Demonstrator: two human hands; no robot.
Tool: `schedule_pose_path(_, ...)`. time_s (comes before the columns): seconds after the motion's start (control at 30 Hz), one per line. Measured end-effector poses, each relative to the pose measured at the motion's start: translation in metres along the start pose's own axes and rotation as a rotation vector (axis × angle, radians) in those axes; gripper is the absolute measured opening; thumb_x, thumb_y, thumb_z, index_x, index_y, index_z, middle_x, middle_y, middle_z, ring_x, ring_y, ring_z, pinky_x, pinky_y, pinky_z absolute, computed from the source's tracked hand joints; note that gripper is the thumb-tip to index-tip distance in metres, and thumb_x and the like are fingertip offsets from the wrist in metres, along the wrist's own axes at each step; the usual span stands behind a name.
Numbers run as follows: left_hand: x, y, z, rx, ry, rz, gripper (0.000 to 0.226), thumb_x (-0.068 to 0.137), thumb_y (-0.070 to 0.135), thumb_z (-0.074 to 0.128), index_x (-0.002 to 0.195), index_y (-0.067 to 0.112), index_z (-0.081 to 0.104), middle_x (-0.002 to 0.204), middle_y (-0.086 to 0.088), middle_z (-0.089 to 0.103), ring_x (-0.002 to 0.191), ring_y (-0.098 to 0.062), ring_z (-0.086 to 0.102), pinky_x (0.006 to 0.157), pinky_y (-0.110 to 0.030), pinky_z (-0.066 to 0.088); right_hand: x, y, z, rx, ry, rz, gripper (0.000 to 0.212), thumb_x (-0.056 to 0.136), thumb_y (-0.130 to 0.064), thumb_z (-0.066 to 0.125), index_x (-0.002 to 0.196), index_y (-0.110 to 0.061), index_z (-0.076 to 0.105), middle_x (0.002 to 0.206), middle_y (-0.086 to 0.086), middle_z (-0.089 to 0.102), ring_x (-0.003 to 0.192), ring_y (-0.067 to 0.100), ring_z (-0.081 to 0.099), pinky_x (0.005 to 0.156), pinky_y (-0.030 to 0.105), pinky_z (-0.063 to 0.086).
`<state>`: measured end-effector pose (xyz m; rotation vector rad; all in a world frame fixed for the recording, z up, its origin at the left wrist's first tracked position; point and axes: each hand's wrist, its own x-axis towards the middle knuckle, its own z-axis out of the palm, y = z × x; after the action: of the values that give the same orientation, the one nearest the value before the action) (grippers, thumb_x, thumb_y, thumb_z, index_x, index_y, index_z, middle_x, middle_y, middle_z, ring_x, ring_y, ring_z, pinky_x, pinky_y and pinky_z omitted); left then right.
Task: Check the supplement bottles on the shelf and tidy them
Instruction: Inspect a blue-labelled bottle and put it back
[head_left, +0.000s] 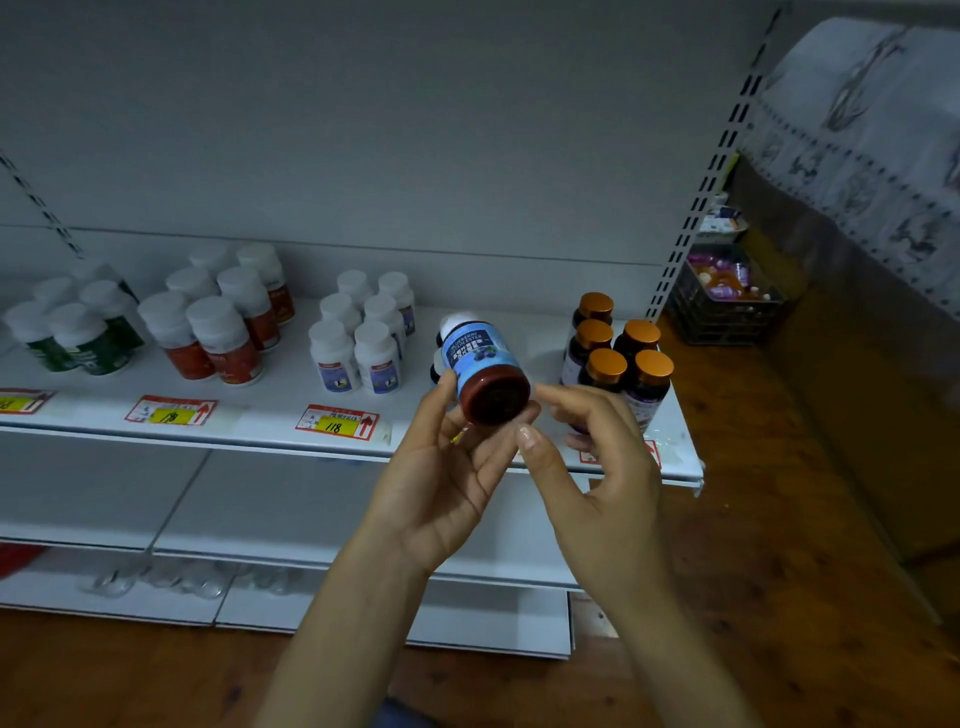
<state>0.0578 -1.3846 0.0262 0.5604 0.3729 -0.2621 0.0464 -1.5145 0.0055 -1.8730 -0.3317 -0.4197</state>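
**Left hand (447, 467) seen gripping blue-label bottle (485, 371) before shelf (270, 387)**

Bottle is held tilted, base toward camera, pinched between left thumb and fingers. Right hand (597, 467), fingers loosely curled, is seen at its 4 o'clock; contact cannot be told. Orange-capped bottles (618, 358) are shelved at 3 o'clock, white-capped bottles (363, 343) at 9 o'clock.

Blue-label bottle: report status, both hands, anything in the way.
Left hand grips blue-label bottle, base toward camera, in front of the shelf. Right hand beside its base, contact unclear. Orange-capped bottles close on the right.
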Motion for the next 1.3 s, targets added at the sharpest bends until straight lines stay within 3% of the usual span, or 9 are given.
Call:
schedule_pose_path(0.1,0.000,0.003,0.001,-0.076,-0.020,-0.026,0.059,0.079,0.037,0.059,0.114,-0.010,0.058,0.110,-0.023,0.069,0.082,-0.025,0.074,0.072,-0.026,0.057,0.002,0.002,-0.001,0.006,-0.029,0.026,0.038,0.088,-0.040,0.059,0.123,-0.048,0.046,0.126,-0.020,0.053,0.119,-0.002,0.050,0.094,0.011,0.042)
schedule_pose_path(0.3,0.004,0.002,-0.001,-0.028,-0.009,-0.012,0.051,0.084,0.037,0.059,0.117,-0.002,0.059,0.098,-0.020,0.071,0.081,-0.023,0.073,0.069,-0.028,0.058,0.002,0.001,0.002,0.030,-0.056,0.054,0.036,0.087,-0.044,0.057,0.121,-0.049,0.047,0.126,-0.019,0.055,0.118,-0.004,0.050,0.093,0.009,0.042)
schedule_pose_path(0.5,0.008,0.000,-0.017,0.390,-0.080,0.287,0.049,0.076,0.017,0.065,0.125,0.020,0.059,0.108,-0.007,0.070,0.090,-0.017,0.068,0.082,-0.028,0.055,0.004,0.004,0.002,0.073,-0.047,0.117,0.045,0.086,-0.042,0.061,0.127,-0.045,0.044,0.128,-0.018,0.055,0.115,-0.008,0.051,0.089,0.008,0.043)
schedule_pose_path(0.63,0.011,0.001,-0.034,0.755,-0.181,0.506,0.057,0.075,0.004,0.072,0.126,0.027,0.060,0.122,-0.002,0.067,0.114,-0.027,0.062,0.093,-0.045,0.053,0.012,0.006,0.004,0.146,-0.055,0.139,0.061,0.084,-0.041,0.064,0.139,-0.041,0.036,0.130,-0.024,0.053,0.116,-0.005,0.054,0.090,0.015,0.048)
schedule_pose_path(0.73,0.016,0.000,-0.047,0.848,-0.194,0.497,0.059,0.079,0.010,0.070,0.133,0.024,0.054,0.129,-0.001,0.062,0.120,-0.027,0.057,0.097,-0.052,0.049,0.018,0.011,0.008,0.139,-0.092,0.145,0.055,0.085,-0.034,0.068,0.136,-0.031,0.047,0.125,-0.021,0.057,0.111,0.000,0.058,0.086,0.018,0.052)
schedule_pose_path(0.9,0.036,0.008,-0.060,0.958,-0.011,0.551,0.055,0.084,0.003,0.070,0.129,0.029,0.052,0.126,0.007,0.060,0.118,-0.009,0.057,0.095,-0.023,0.050,0.040,0.032,0.031,0.049,-0.057,0.207,0.049,0.083,-0.013,0.073,0.122,-0.031,0.050,0.119,-0.016,0.058,0.112,0.005,0.057,0.089,0.035,0.055)
schedule_pose_path(1.03,0.057,0.026,-0.069,1.093,0.129,0.604,0.047,0.087,0.011,0.068,0.130,0.020,0.052,0.129,0.006,0.056,0.121,-0.011,0.053,0.096,-0.022,0.047,0.066,0.054,0.051,-0.028,-0.053,0.299,0.046,0.083,-0.009,0.072,0.119,-0.025,0.049,0.112,-0.009,0.056,0.105,0.011,0.056,0.091,0.030,0.051)
schedule_pose_path(1.17,0.081,0.042,-0.071,1.303,0.116,0.713,0.047,0.088,0.011,0.067,0.131,0.021,0.051,0.126,0.012,0.051,0.117,-0.007,0.048,0.098,-0.023,0.040,0.082,0.075,0.067,-0.217,-0.038,0.247,0.045,0.082,-0.007,0.070,0.123,-0.009,0.052,0.111,-0.002,0.054,0.103,0.015,0.055,0.088,0.032,0.051)
schedule_pose_path(1.3,0.105,0.050,-0.066,1.496,0.019,0.885,0.043,0.084,0.006,0.068,0.126,0.010,0.058,0.122,0.012,0.052,0.111,0.006,0.043,0.092,0.001,0.031,0.089,0.093,0.080,-0.325,-0.065,0.207,0.040,0.081,-0.009,0.067,0.119,-0.004,0.054,0.111,0.009,0.060,0.103,0.027,0.059,0.080,0.034,0.050)
